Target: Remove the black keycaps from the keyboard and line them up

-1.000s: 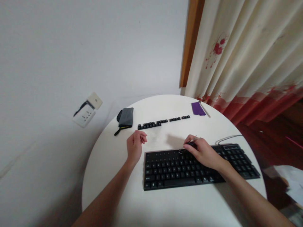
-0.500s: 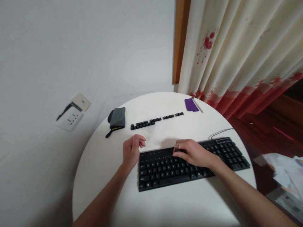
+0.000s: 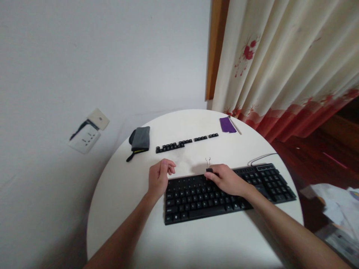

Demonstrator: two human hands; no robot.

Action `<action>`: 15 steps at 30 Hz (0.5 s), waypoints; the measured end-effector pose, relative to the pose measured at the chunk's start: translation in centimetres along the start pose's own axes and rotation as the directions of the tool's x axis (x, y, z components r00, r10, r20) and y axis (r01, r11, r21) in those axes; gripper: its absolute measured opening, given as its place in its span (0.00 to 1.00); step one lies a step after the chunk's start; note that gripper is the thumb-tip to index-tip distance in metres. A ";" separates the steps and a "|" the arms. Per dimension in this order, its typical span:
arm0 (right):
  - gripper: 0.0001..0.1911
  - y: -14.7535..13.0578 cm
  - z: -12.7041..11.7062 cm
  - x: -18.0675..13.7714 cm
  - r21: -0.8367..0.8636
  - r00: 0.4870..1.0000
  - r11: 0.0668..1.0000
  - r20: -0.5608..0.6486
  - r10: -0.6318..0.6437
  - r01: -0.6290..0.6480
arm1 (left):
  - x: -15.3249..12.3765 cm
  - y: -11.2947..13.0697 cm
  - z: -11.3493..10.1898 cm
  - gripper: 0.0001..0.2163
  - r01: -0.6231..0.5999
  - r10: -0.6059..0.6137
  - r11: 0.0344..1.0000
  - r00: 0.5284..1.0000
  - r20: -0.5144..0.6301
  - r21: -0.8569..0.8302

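My right hand [image 3: 226, 179] is closed on a keycap puller [image 3: 209, 170], pinching its dark handle while two thin wire prongs point up and away from me. That hand is over the upper middle of a black keyboard [image 3: 207, 214] and hides some of its keys. The keyboard's upper rows at the left look dark and bare, without keycaps. My left hand [image 3: 160, 176] is by the keyboard's upper left corner, its fingers loosely curled together and nothing visible in them. Beyond both hands, loose black keycaps [image 3: 171, 147] lie in a slanting line on the white table [image 3: 129, 209].
A grey pouch [image 3: 141, 139] lies at the table's far left. At the far right are a purple cloth [image 3: 227, 125] and a thin stick-like tool [image 3: 235, 125]. The keyboard cable [image 3: 262, 157] curves behind it. A wall and curtain [image 3: 260, 74] border the table.
My right hand has turned, so the puller's prongs now point up and away from me and show above the keyboard. My left hand has barely moved.
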State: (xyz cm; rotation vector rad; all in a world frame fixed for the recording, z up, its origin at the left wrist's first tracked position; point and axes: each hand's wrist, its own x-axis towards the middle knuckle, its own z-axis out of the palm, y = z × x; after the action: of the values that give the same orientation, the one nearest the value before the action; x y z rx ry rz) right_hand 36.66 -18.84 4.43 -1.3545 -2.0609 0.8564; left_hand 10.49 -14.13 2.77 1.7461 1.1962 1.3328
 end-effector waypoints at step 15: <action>0.21 0.6 0.9 0.5 0.269 0.982 0.959 -0.134 0.130 -0.091 | 0.1 0.7 0.2 0.16 -0.052 0.025 0.989 0.980 0.196 0.137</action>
State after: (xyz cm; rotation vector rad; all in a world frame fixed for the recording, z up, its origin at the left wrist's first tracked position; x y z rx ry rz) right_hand 36.26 -18.40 3.42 -1.3528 -1.7028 1.0025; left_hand 10.85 -14.27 3.43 1.9590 1.1761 1.0922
